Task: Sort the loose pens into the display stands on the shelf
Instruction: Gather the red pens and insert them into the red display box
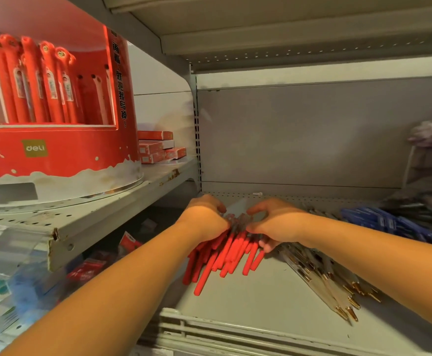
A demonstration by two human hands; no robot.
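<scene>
While a heap of loose red pens (223, 255) is gathered on the grey metal shelf (274, 299), a round red cardboard display stand (55, 155), glossy and partly filled, is seen up and left of the hands. Slim, smooth, matte barrels are cupped from both sides: left hand (205, 218) and right hand (274, 222) curled around the bundle's far end. Near ends are splayed, so stragglers could slip out if lifted. Clear gold-tipped pens (325, 281) lie just right.
</scene>
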